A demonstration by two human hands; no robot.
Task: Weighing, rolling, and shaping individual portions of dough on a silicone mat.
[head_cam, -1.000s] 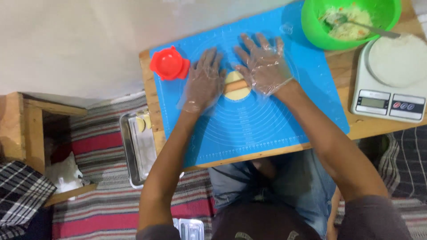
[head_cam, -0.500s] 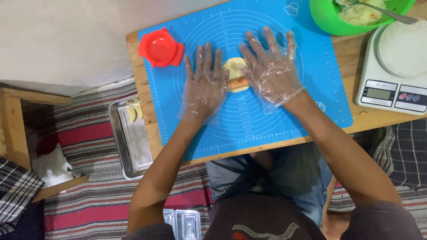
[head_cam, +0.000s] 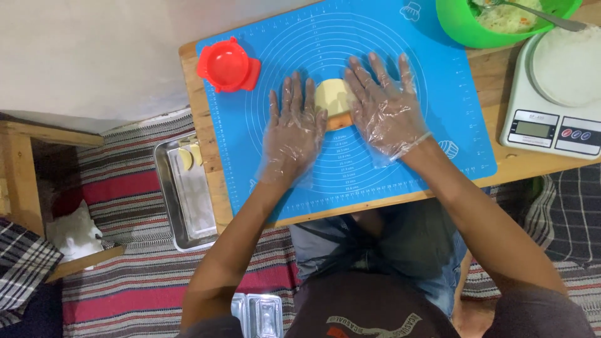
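Both my hands wear clear plastic gloves and lie flat, fingers spread, on a blue silicone mat (head_cam: 375,169). My left hand (head_cam: 293,134) and my right hand (head_cam: 387,106) press on the two ends of a wooden rolling pin (head_cam: 339,119). Only a short brown piece of the pin shows between them. A pale yellow piece of dough (head_cam: 328,95) lies under the pin, between my fingertips.
A red round dumpling mould (head_cam: 228,64) sits at the mat's far left corner. At the far right stand a green bowl (head_cam: 460,28) of filling with a spoon and a kitchen scale (head_cam: 544,128) bearing a white plate. Left of the wooden table, a steel tray (head_cam: 188,200) holds folded dumplings.
Both hands have slid back toward me over the pin, while the dough stays in nearly the same spot on the mat. The view has shifted slightly.
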